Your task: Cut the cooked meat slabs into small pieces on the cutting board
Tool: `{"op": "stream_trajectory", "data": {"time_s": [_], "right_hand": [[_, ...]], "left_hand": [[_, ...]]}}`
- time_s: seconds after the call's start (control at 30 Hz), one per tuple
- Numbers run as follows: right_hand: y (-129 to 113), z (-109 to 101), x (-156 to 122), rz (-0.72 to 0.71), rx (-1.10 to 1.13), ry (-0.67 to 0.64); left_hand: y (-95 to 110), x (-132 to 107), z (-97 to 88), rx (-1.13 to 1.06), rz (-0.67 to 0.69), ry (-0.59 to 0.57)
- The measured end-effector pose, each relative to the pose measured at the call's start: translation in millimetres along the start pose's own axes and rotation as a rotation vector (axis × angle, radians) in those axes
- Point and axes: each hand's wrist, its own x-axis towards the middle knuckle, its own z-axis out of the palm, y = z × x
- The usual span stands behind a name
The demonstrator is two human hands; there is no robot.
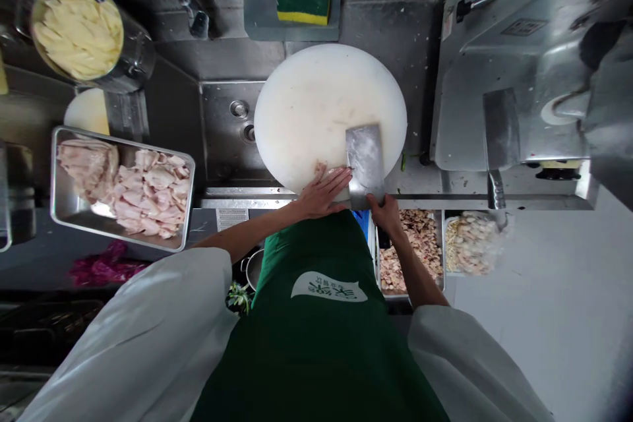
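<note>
My right hand [386, 214] grips a wide-bladed cleaver [364, 157] at the near right of the round white cutting board [316, 99]; the handle is hidden. The blade lies over the board, its near end reaching the edge by my apron. Beside it on the left, my left hand [324, 194] lies with fingers stretched out, fingertips touching or close to the blade. A small bit of pale meat [320, 167] shows at its fingers; what lies under the palm is hidden.
Left: a metal tray of raw chicken pieces [190, 204] and a pot of pale slices [76, 30]. Behind the board: a sponge [303, 4]. Right: a second cleaver [501, 128] on a metal machine [462, 138]. Below right: a tray of chopped meat [413, 244] and a bagged food [477, 244].
</note>
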Motion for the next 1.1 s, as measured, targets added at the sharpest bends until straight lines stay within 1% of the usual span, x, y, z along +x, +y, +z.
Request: {"op": "stream_trajectory", "data": {"time_s": [0.07,0.17,0.23,0.33,0.43,0.53,0.63,0.77,0.97,1.1], "right_hand": [[5,-3,-1,-0.007,-0.013,-0.032],[17,-12,-12,-0.012,-0.051,-0.094],[17,-15,-13,-0.011,-0.065,-0.102],[5,-13,-2,-0.038,-0.078,-0.059],[-6,-8,9,-0.072,-0.062,-0.051],[-9,-6,9,-0.041,-0.047,-0.075],[-16,-4,8,-0.019,-0.067,-0.065],[-36,-2,17,-0.068,-0.122,-0.015],[-64,0,28,-0.086,-0.216,0.006],[-85,8,38,-0.111,-0.258,0.046]], "left_hand": [[-1,0,-0.7,0.0,0.007,0.002],[-2,-1,-1.6,0.001,0.03,0.007],[-3,-1,-1.6,0.001,0.04,0.011],[-5,-1,-1.2,0.002,0.04,0.008],[-5,-1,-1.5,0.004,0.037,-0.004],[-5,-1,-2.2,-0.005,0.045,0.001],[-6,-2,-2.2,-0.02,0.051,0.013],[-8,-3,-1.7,-0.029,0.054,0.009],[-10,-3,-0.5,-0.055,0.069,0.025],[-13,-4,2.2,-0.09,0.068,0.03]]}}
